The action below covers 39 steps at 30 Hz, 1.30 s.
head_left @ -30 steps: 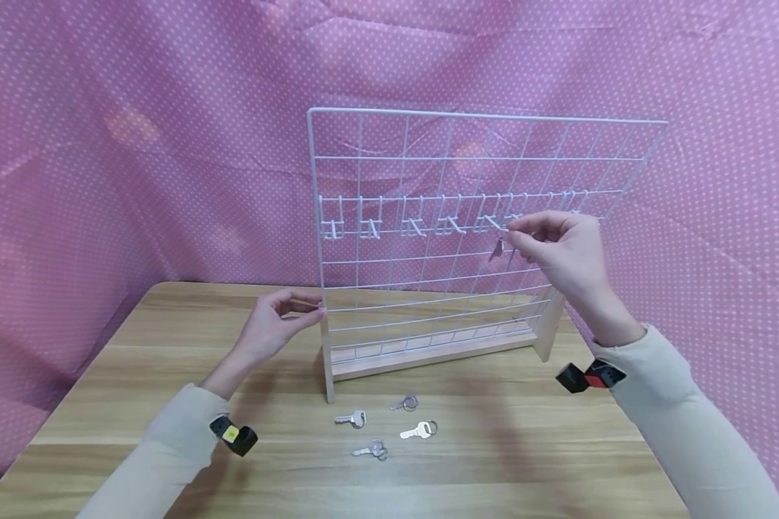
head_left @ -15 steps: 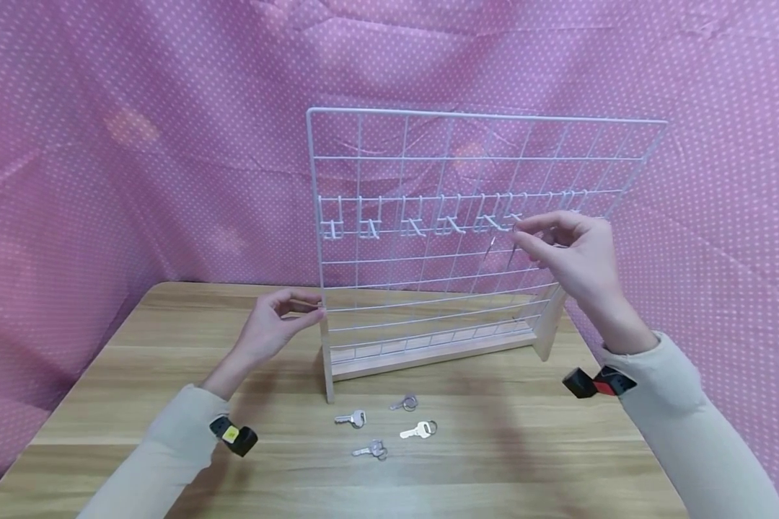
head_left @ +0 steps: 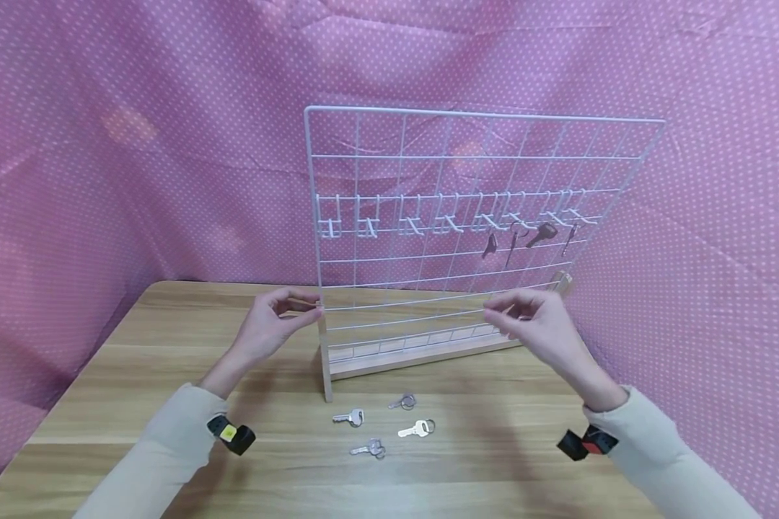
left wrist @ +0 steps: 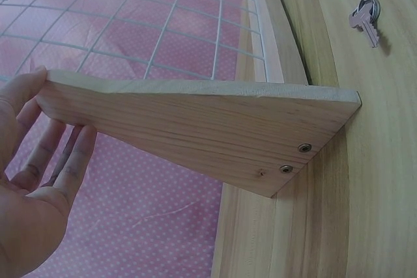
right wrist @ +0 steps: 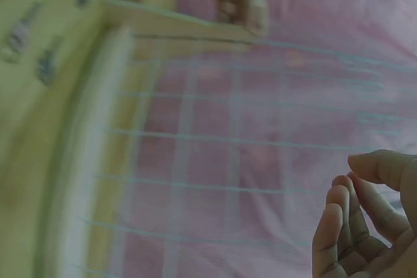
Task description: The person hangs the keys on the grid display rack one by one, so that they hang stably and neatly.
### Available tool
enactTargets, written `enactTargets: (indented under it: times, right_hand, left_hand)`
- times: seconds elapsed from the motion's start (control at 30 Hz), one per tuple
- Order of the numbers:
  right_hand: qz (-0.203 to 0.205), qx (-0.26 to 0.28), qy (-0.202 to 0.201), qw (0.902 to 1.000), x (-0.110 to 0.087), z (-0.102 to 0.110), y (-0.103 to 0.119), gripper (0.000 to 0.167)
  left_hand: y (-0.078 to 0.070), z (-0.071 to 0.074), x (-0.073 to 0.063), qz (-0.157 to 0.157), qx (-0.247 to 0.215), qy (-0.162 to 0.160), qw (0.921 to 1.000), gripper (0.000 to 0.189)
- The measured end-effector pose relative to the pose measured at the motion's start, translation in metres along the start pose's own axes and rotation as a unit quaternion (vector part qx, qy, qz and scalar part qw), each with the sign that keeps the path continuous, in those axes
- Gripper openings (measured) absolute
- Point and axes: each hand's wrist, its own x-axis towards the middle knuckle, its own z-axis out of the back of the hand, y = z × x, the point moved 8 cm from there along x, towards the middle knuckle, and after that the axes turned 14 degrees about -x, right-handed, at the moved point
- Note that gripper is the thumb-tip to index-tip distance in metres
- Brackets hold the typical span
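A white wire grid rack (head_left: 487,113) with wooden side panels (left wrist: 195,122) stands on the table. My left hand (head_left: 275,317) grips the upper end of the left panel, thumb on one side and fingers on the other. In front of the lower grid, my right hand (head_left: 535,321) holds nothing, its fingers loosely curled and thumb near the fingertips. From the right-hand hooks hang several keys: a dark key (head_left: 543,234), a key at the far right (head_left: 569,240), one seen edge-on (head_left: 512,245) and another key (head_left: 490,246) to its left.
Several keys with rings lie on the wooden table (head_left: 234,461) before the rack, among them a silver key (head_left: 349,417) and a gold-toned key (head_left: 417,429). Bare hooks (head_left: 414,225) line the grid's left half. Pink dotted cloth (head_left: 169,144) hangs behind.
My right hand has let go of the key at the hooks and moved down, uncovering the hanging keys at the right. My left hand keeps its place on the panel.
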Motion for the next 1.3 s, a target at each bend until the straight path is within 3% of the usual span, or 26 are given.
enactTargets:
  times: [0.23, 0.53, 0.77, 1.3]
  right_hand:
    - [-0.008, 0.025, 0.085, 0.996, -0.016, -0.064, -0.03, 0.017]
    - [-0.028, 0.023, 0.195, 0.9802, -0.044, -0.131, -0.064, 0.021]
    - [0.017, 0.0, 0.217, 0.9759, -0.052, -0.154, -0.072, 0.018]
    - [0.104, -0.005, 0.285, 0.953, -0.06, -0.185, -0.075, 0.019]
  left_hand:
    - [0.0, 0.001, 0.0, -0.002, -0.007, -0.001, 1.0, 0.037]
    - [0.001, 0.002, 0.001, -0.002, -0.01, -0.005, 0.9999, 0.037]
    - [0.001, 0.003, 0.001, -0.001, -0.009, -0.003, 1.0, 0.037]
    - [0.002, 0.001, 0.001, 0.005, -0.014, 0.001, 0.9999, 0.038]
